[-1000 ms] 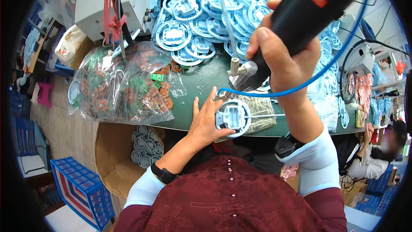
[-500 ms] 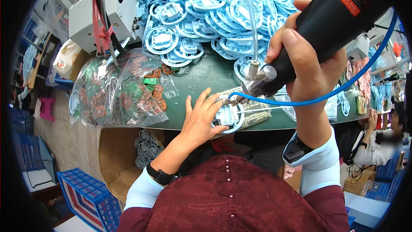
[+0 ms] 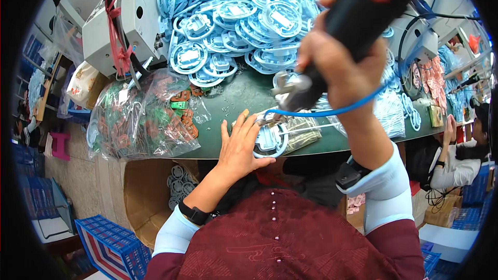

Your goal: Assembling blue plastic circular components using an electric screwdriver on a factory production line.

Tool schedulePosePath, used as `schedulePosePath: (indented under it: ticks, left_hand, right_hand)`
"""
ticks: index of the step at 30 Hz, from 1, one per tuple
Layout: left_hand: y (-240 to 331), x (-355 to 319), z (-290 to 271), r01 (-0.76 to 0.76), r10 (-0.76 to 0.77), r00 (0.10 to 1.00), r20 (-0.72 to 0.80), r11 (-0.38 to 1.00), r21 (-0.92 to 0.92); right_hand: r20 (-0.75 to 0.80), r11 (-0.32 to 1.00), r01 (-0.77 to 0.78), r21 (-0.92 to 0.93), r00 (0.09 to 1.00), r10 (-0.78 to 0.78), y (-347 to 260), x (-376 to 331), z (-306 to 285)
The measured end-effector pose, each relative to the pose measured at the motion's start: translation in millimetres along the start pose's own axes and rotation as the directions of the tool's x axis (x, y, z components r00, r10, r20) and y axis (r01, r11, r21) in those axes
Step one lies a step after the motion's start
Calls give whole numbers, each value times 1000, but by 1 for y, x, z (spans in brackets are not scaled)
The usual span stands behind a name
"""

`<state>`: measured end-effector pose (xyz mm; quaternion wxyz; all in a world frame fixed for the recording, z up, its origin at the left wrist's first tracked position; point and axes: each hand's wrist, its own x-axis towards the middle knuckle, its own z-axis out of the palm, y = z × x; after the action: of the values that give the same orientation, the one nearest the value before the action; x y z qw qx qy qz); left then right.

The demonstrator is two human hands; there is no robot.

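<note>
A light blue ring-shaped plastic part (image 3: 283, 148) lies at the near edge of the green table. My left hand (image 3: 239, 142) rests flat beside it, fingers stretched out along its left side and thumb near its lower rim. Blurred by motion, my right hand (image 3: 340, 67) is wrapped round a black power screwdriver (image 3: 358, 18), tilted with its metal nose (image 3: 291, 93) pointing down and left. The tool's tip is close to the part's upper edge by my left fingertips; whether it touches is unclear. A blue hose (image 3: 332, 112) curves from near the tip past my right wrist.
Many light blue ring parts (image 3: 280, 16) are heaped at the back. A clear bag of circuit boards (image 3: 137, 124) sits left, before a grey machine box (image 3: 137, 13). Small loose screws (image 3: 226, 105) lie on the table (image 3: 215, 135). Bundled pale strips (image 3: 306, 137) lie right of the part.
My right hand and the screwdriver have shifted left in the picture and are now blurred. My left hand stays by the ring part, its fingers slightly straighter. The whole view has shifted a little.
</note>
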<state>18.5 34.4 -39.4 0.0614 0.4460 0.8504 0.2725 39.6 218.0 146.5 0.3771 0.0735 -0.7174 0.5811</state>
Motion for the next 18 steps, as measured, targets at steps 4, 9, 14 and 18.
schedulePosePath:
  ticks: [4, 9, 14, 18]
  left_hand:
    - [2, 0, 8, 7, -6, 996, -85, 1000, 11]
    - [0, 1, 17, 27, -36, 991, -127, 997, -76]
    - [-2, -1, 20, 29, -42, 989, -145, 996, -89]
    - [-2, -2, 21, 16, -32, 988, -150, 994, -105]
  right_hand:
    - [-15, 999, 26, 30, 1000, -25, -39, 2, -9]
    - [-3, 982, -13, 190, 1000, 14, -41, -15, 12]
    - [-6, 997, 37, -75, 999, -37, -9, -20, -3]
    - [-41, 998, 34, -48, 999, -36, 0, -24, -3]
